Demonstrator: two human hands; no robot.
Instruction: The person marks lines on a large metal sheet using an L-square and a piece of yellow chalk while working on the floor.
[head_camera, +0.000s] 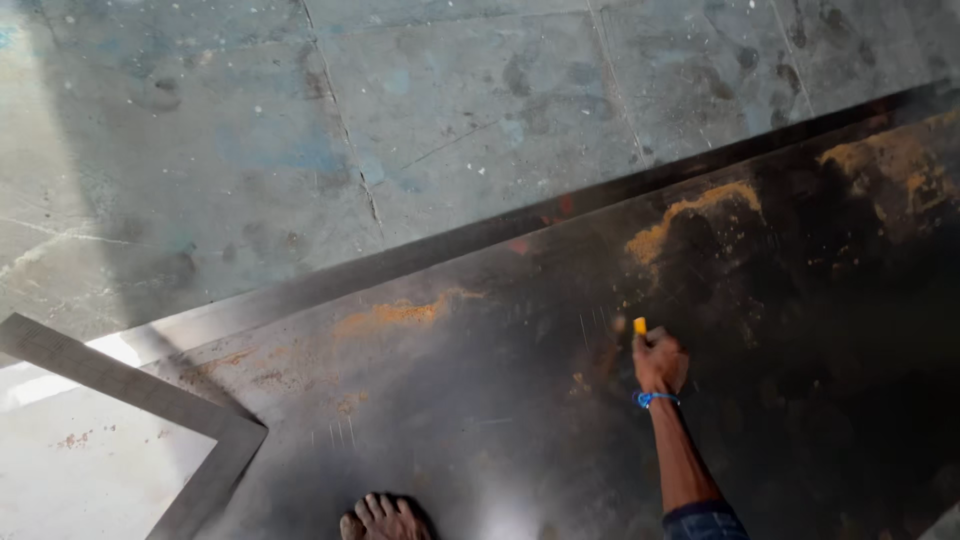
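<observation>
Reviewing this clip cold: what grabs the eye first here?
The right hand in mid-frame, with a blue wrist band, pressing a small yellow marker onto a big dark steel sheet streaked with orange rust. A metal square lies at the lower left, and a bare foot stands at the bottom edge.

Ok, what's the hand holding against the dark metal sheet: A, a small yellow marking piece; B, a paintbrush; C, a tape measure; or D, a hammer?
A: the right hand is closed around a small yellow marking piece, whose tip pokes up from the fist over the rusty metal sheet, next to faint scratched lines.
</observation>
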